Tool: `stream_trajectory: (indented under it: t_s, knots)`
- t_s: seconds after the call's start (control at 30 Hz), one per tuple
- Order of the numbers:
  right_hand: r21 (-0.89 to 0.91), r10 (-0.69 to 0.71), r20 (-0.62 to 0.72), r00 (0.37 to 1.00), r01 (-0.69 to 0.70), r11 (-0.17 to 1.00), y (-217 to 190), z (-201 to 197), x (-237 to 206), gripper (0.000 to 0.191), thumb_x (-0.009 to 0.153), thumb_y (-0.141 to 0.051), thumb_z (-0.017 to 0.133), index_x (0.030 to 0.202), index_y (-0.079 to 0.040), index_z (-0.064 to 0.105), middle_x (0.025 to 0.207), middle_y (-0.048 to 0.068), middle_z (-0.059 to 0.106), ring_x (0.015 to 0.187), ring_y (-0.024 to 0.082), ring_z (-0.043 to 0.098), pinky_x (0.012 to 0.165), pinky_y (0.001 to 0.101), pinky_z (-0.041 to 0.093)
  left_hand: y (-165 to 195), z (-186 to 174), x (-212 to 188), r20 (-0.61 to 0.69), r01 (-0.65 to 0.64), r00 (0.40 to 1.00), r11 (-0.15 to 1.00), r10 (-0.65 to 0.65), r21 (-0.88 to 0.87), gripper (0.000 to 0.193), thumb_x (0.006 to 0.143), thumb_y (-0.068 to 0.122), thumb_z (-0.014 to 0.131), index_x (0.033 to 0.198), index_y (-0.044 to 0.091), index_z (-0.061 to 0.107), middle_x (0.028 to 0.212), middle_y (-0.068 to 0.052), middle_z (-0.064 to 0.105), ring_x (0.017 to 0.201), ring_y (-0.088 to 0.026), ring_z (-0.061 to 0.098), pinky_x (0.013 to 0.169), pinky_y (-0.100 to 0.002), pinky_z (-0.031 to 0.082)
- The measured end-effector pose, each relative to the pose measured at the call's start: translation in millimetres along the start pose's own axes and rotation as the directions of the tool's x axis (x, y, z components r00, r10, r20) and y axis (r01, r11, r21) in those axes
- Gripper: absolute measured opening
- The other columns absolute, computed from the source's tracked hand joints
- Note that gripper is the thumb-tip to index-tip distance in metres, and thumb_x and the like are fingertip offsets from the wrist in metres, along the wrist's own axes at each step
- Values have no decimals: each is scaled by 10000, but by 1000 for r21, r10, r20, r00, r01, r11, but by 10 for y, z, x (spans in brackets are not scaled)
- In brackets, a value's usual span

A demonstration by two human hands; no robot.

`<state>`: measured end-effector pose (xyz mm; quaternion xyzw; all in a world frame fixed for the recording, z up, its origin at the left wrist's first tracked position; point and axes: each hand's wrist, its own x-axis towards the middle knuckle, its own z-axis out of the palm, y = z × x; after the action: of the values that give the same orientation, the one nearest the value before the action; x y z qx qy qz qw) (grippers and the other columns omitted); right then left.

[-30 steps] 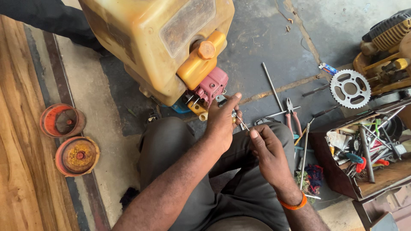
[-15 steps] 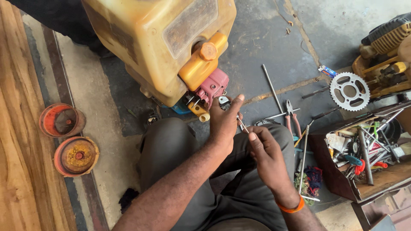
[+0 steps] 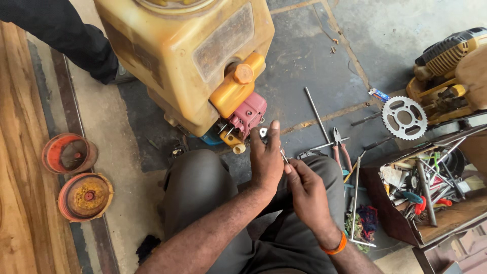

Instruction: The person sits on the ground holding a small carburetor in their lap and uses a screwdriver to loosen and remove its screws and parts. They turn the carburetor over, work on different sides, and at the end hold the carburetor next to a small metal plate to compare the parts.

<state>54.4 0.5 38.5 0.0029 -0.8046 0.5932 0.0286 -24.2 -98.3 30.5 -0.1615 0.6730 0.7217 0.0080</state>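
Observation:
A big yellow machine tank (image 3: 182, 56) with an orange cap (image 3: 242, 74) and a pink engine part (image 3: 248, 115) stands on the floor before my knees. My left hand (image 3: 266, 160) is raised beside the pink part, fingers closed around a small silvery metal part (image 3: 263, 133) at its fingertips. My right hand (image 3: 307, 190) sits just right of it above my lap, pinching a thin metal pin (image 3: 284, 156) that reaches toward the left hand. An orange band circles my right wrist.
Two round orange-red cups (image 3: 68, 153) (image 3: 85, 196) lie on the left by wooden boards. A sprocket (image 3: 404, 117), pliers (image 3: 340, 144), long rods (image 3: 317, 114) and a wooden box of tools (image 3: 426, 193) lie to the right. A yellow engine (image 3: 446, 66) stands far right. Another person's dark sleeve (image 3: 66, 35) is top left.
Both hands have stayed together near the pink engine part, shifting slightly; the left hand's fingers have closed more on the small metal part. The view has moved a little.

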Motion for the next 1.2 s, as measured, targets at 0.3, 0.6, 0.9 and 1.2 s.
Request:
stream_trajectory:
  t_s: [0.3,0.6,0.9,1.2]
  knots:
    - [-679,-83,-59,995,21,734,-255,-123,106,342,930,-286,707,1204,-98,624,727,98,679,634,302,659,558,401,491,18,-29,-2,71,279,960,919,-270,-279,537,984,419,573,1349,49,437,1002,-70,591,888,-147,575,762,-319,517]
    - [20,344,86,935,-347,938,-153,-388,174,205,1044,-161,579,1184,-30,651,829,118,598,716,173,540,638,331,452,-59,-44,59,198,321,945,864,-262,-387,383,933,250,641,1200,26,482,880,-56,548,640,-129,562,533,-298,492]
    - [-561,-105,-126,987,16,828,-422,-473,88,236,899,-128,718,1126,-71,691,979,135,702,858,349,703,712,426,545,43,62,-16,265,415,900,864,-345,-285,297,947,174,638,1173,56,487,956,-70,579,709,-144,603,604,-308,562]
    - [-528,-113,-33,993,79,845,-479,-621,114,173,985,-141,644,1145,-81,673,1033,129,698,992,329,675,816,423,526,186,45,-27,278,419,899,852,-340,-314,327,939,182,657,1180,49,480,1052,-78,548,776,-158,628,667,-329,602]
